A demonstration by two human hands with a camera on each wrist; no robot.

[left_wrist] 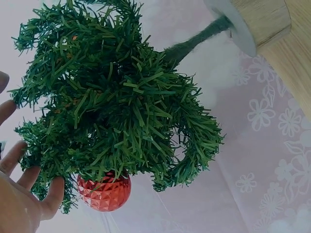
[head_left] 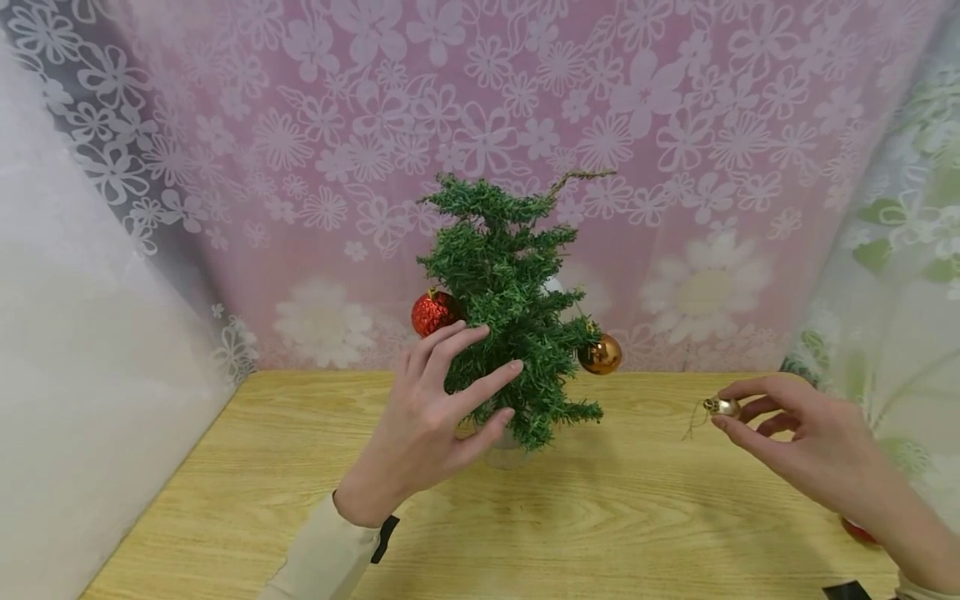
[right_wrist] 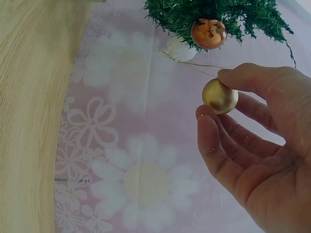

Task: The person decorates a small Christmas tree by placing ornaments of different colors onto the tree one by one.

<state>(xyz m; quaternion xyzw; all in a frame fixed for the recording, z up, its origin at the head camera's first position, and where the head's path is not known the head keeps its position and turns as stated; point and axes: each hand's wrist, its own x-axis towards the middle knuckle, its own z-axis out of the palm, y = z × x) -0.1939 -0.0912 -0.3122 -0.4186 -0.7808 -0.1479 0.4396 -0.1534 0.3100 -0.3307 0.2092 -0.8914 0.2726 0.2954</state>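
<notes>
A small green artificial Christmas tree (head_left: 510,292) stands on the table. My left hand (head_left: 442,408) is at its near left side, fingers spread and fairly straight; in the left wrist view the fingertips reach the branch tips. Between thumb and fingers, my right hand (head_left: 810,433) pinches a small gold bauble (right_wrist: 220,96) with a thin gold string (right_wrist: 189,63) trailing from it. That hand is to the right of the tree, apart from it. A red faceted bauble (left_wrist: 104,191) hangs on the tree's left, a copper-coloured one (head_left: 601,354) on its right. Behind hangs a white bauble (right_wrist: 181,47).
The wooden table (head_left: 615,517) runs up to a pink flowered cloth (head_left: 480,108) at the back. Pale curtains flank both sides. A red object (head_left: 859,531) lies partly hidden under my right forearm. The tree's base (left_wrist: 260,22) is a pale disc on wood.
</notes>
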